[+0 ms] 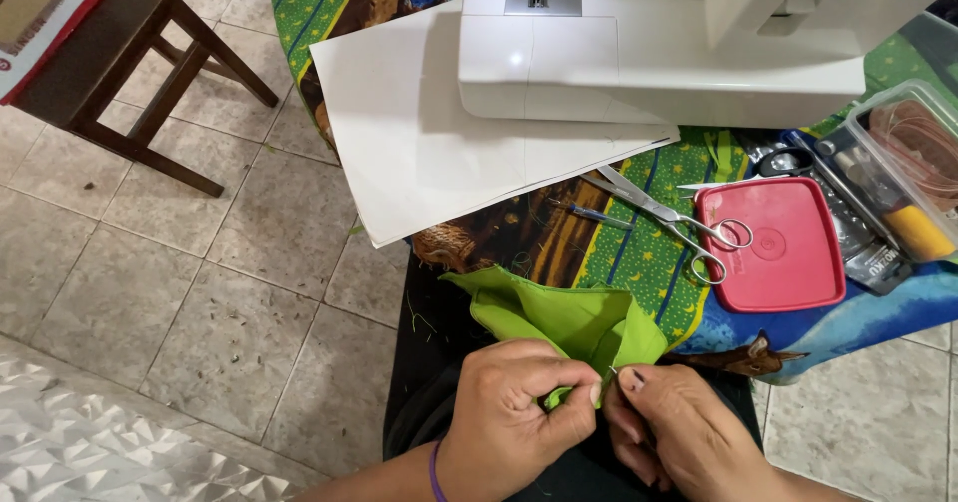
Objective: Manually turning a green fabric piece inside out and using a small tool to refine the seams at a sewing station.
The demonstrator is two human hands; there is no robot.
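Observation:
A folded piece of lime green fabric (559, 314) lies over my lap at the table's near edge. My left hand (511, 410) pinches its lower edge between thumb and fingers. My right hand (671, 430) pinches the same edge from the right, fingertips touching the left hand's, with what looks like a thin pin or needle (611, 372) between them. A purple band circles my left wrist.
A white sewing machine (659, 43) stands on the patterned tablecloth (639, 257) over white card sheets (419, 143). Silver scissors (674, 221), a pink lid (780, 245) and a clear box of sewing supplies (903, 163) lie to the right. A dark wooden stool (140, 58) stands on the tiled floor at left.

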